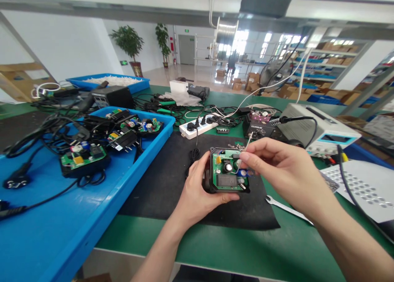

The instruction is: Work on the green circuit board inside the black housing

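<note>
My left hand (197, 187) grips a black square housing from its left and lower sides, tilted up above the black mat. Set in the housing is a green circuit board (219, 170) with capacitors, a yellow part and a dark block. My right hand (273, 167) pinches a thin white cable tie (248, 143) between thumb and fingertips. The upper end of the tie sticks up past the fingers, and its lower part reaches down among the components. The fingers hide part of the board's right side. A steel wrench (289, 210) lies below my right hand.
A blue tray (135, 183) on the left holds several similar board units with black cords. Behind the black mat (160, 191) stand a white power strip (198, 128), a soldering station (258, 128) and a bench power supply (317, 126). A perforated white sheet (363, 187) lies right.
</note>
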`<state>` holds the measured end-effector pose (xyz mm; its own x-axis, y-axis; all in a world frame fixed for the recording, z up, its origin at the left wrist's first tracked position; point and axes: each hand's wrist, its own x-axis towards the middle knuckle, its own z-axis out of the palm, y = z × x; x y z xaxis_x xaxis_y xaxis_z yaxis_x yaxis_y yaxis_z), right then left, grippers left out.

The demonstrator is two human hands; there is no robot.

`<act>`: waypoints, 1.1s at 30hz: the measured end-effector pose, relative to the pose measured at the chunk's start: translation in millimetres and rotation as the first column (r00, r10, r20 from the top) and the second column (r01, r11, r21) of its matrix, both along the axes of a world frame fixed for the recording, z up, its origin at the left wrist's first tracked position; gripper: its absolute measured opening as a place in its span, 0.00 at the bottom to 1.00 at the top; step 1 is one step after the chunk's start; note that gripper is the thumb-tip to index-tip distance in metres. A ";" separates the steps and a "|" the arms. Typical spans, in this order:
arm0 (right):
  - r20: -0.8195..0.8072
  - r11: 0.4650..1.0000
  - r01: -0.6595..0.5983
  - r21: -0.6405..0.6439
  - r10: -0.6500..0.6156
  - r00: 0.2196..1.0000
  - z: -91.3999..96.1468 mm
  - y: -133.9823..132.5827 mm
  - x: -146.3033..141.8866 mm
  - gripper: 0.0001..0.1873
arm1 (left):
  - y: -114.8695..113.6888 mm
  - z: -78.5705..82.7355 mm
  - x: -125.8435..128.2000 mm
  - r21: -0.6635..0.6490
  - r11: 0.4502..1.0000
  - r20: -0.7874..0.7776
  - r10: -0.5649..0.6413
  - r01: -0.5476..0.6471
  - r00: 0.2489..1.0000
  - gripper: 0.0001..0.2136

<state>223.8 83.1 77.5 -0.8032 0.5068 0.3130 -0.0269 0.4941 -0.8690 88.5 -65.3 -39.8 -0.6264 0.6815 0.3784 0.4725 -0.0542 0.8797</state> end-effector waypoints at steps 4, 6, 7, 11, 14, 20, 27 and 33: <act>0.054 0.998 0.038 0.056 -0.041 0.998 4.6 3.9 -4.7 0.13 | 0.5 -0.3 -0.1 -0.006 1.000 -0.005 0.003 -0.003 1.000 0.56; 0.087 1.000 0.018 0.017 -0.019 0.996 5.9 7.1 -8.0 0.14 | 0.9 -0.6 -0.2 -0.006 1.000 -0.013 0.004 -0.004 1.000 0.56; 0.104 1.000 -0.006 -0.029 0.009 0.995 6.1 9.1 -10.0 0.16 | 1.1 -0.8 -0.2 -0.006 1.000 -0.016 0.006 -0.007 1.000 0.56; 0.191 0.976 -0.066 -0.208 0.106 0.976 4.4 17.3 -18.7 0.19 | 0.8 -0.5 0.3 -0.012 1.000 -0.014 0.015 -0.015 1.000 0.57; 0.229 0.967 -0.065 -0.248 0.123 0.966 3.2 20.2 -22.5 0.19 | 0.1 0.4 0.8 -0.017 1.000 -0.011 0.012 -0.012 1.000 0.56; 0.197 0.976 -0.073 -0.203 0.113 0.974 4.7 18.8 -21.9 0.20 | -1.2 0.4 0.9 -0.016 1.000 -0.014 0.014 -0.014 1.000 0.56; 0.170 0.995 -0.103 0.005 0.101 0.980 7.0 15.7 -15.1 0.17 | -0.4 -0.3 0.9 -0.018 1.000 -0.008 0.014 -0.014 1.000 0.57; 0.143 0.961 -0.119 0.249 0.085 0.986 8.2 6.7 -5.6 0.12 | 1.2 -1.8 -0.7 -0.004 1.000 -0.031 0.006 -0.006 0.999 0.57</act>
<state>218.2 89.8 85.7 -0.8888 0.3368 0.3107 0.0162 0.7006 -0.7134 87.8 -64.0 -41.5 -0.6185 0.6793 0.3950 0.5002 -0.0472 0.8646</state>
